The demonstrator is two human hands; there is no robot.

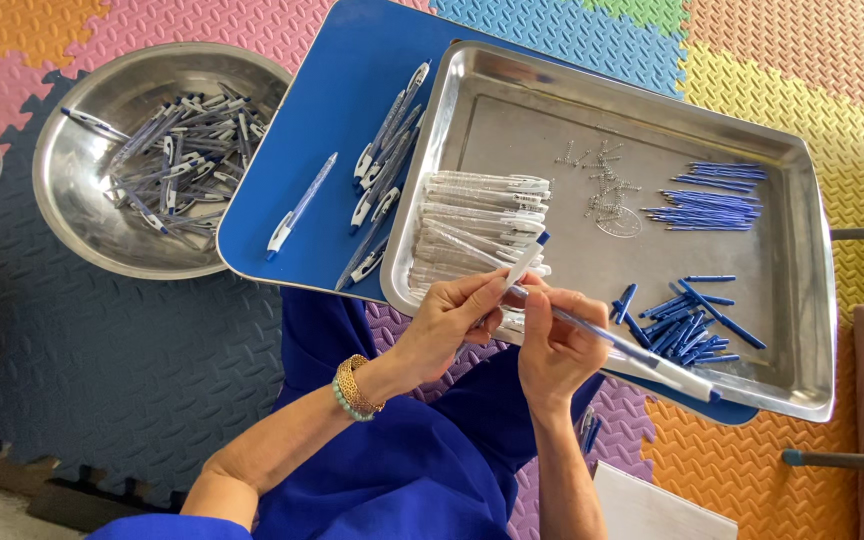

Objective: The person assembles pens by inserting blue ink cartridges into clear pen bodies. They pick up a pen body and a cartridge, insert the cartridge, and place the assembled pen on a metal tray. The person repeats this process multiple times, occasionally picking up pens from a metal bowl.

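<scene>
Over the near rim of steel tray point(802, 290), both hands close together, little room between them and the stacked clear pen barrels point(482, 225). Tray on blue board point(332, 130), overhanging its right edge; loose finished pens point(382, 160) alongside, round steel bowl point(92, 190) of more pens well left on foam mat. Left hand point(447, 325) pinched shut on white pen part point(524, 265); right hand point(557, 345) closed around blue-tipped pen point(632, 350), angled toward tray's near-right corner.
</scene>
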